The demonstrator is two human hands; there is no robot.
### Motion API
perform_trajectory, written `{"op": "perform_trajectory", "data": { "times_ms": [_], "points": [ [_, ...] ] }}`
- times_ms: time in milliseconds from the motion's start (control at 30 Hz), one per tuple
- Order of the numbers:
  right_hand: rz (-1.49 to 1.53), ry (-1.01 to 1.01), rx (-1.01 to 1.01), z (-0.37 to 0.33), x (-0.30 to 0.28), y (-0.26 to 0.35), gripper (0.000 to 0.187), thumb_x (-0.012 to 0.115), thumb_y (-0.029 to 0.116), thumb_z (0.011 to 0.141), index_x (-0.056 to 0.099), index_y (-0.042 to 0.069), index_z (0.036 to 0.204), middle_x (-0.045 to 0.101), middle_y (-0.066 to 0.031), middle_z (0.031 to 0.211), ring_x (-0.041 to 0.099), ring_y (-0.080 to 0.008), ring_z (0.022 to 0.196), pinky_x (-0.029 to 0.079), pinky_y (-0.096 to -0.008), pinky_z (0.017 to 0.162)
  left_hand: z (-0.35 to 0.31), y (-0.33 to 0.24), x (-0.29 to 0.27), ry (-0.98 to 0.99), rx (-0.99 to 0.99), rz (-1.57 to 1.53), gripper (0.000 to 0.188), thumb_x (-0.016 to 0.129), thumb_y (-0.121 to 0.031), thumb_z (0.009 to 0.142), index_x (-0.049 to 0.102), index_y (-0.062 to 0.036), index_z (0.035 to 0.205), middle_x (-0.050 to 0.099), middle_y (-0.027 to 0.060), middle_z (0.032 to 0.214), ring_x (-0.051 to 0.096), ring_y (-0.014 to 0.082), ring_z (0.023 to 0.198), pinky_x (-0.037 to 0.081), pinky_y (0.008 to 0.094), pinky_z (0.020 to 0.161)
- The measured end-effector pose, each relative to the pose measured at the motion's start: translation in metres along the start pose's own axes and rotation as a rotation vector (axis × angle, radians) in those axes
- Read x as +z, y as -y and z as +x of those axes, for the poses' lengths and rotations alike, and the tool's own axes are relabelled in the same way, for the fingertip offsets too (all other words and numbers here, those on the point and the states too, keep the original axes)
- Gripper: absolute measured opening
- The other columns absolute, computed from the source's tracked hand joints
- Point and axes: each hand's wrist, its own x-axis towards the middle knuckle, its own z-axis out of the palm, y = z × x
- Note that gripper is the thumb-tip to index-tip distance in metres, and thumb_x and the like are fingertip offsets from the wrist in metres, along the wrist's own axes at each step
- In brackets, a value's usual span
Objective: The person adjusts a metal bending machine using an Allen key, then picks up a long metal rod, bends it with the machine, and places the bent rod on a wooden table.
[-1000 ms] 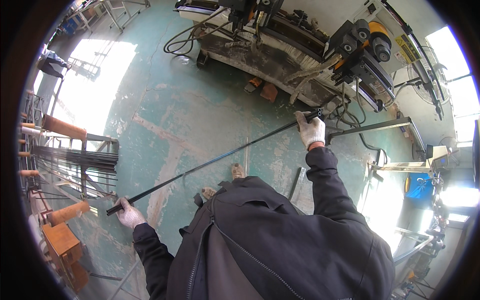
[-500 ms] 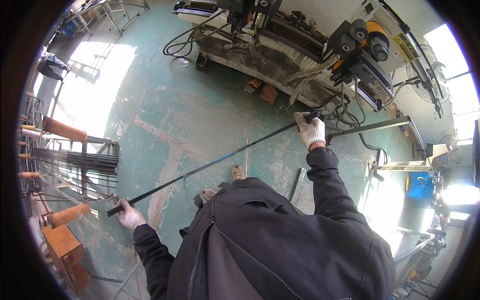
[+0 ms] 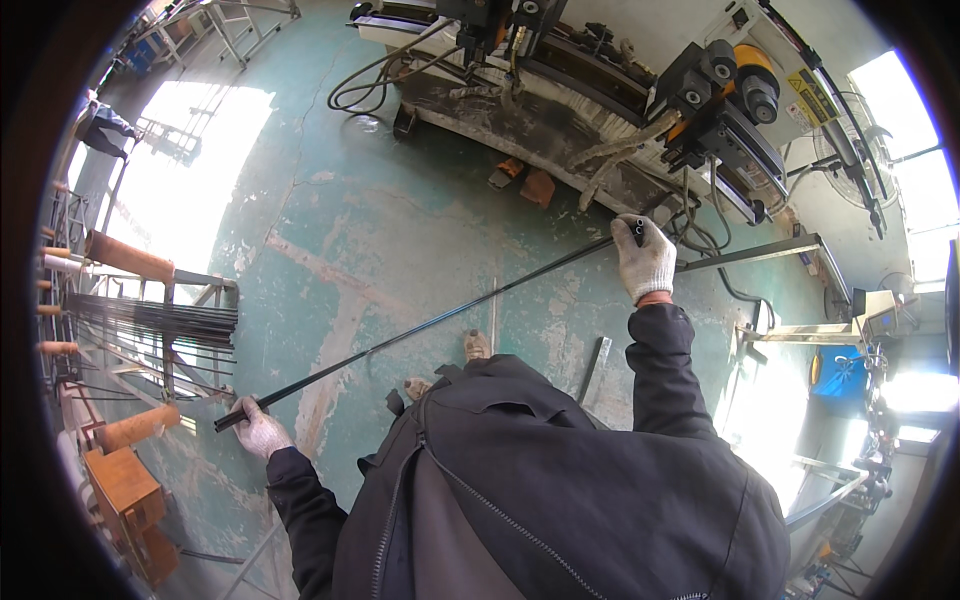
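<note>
Long, thin black metal tubes (image 3: 430,325) stretch slantwise across the view in a small bundle, from the lower left up to the right. My left hand (image 3: 262,430), in a pale work glove, grips them close to their left end. At the far right end my right hand (image 3: 645,258), gloved the same way, is closed round the tubes, with round hollow tube ends showing between its fingers. How many tubes there are I cannot make out. A metal support arm (image 3: 750,253) lies just right of my right hand.
A machine bed (image 3: 520,140) with heavy black heads and loose hoses (image 3: 375,85) spans the far side. On the left, a rack holds a stack of dark rods (image 3: 150,318) beside orange rollers (image 3: 128,257). A flat metal bar (image 3: 596,368) lies near my feet. Another person (image 3: 103,128) stands far left.
My right hand has shifted slightly right and now wraps over the tube ends, which stuck out past its fingers before. My left hand and the tubes look almost unmoved.
</note>
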Motion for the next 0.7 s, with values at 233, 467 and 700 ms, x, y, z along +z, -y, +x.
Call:
{"op": "perform_trajectory", "data": {
  "times_ms": [233, 467, 700],
  "points": [
    [0.055, 0.033, 0.040, 0.005, -0.002, 0.008, 0.024, 0.084, 0.020, 0.104, 0.084, 0.002, 0.120, 0.084, -0.0079, 0.100, 0.073, -0.0102, 0.092, 0.059, -0.0298, 0.090, -0.006, 0.004, -0.002, 0.000, 0.006, 0.071, 0.023, 0.073, -0.020, 0.114, 0.071, 0.0016, 0.121, 0.074, 0.0101, 0.113, 0.070, 0.0211, 0.103, 0.058, 0.0372, 0.093],
    [0.062, 0.051, 0.085, -0.003, -0.006, 0.010, 0.024, 0.086, 0.021, 0.102, 0.086, 0.003, 0.117, 0.085, -0.0077, 0.099, 0.073, -0.0107, 0.092, 0.060, -0.0309, 0.091, -0.009, 0.011, -0.007, -0.019, -0.044, -0.063, 0.020, 0.073, -0.018, 0.113, 0.071, 0.0011, 0.121, 0.074, 0.0104, 0.116, 0.072, 0.0217, 0.107, 0.059, 0.0370, 0.093],
    [0.100, 0.045, 0.102, -0.006, -0.004, 0.010, 0.025, 0.087, 0.023, 0.103, 0.086, 0.003, 0.118, 0.084, -0.0070, 0.097, 0.072, -0.0102, 0.090, 0.060, -0.0309, 0.089, -0.006, 0.011, -0.006, -0.007, -0.052, -0.063, 0.018, 0.073, -0.017, 0.114, 0.072, -0.0002, 0.120, 0.073, 0.0090, 0.116, 0.071, 0.0209, 0.106, 0.059, 0.0363, 0.092]
  ]
}}
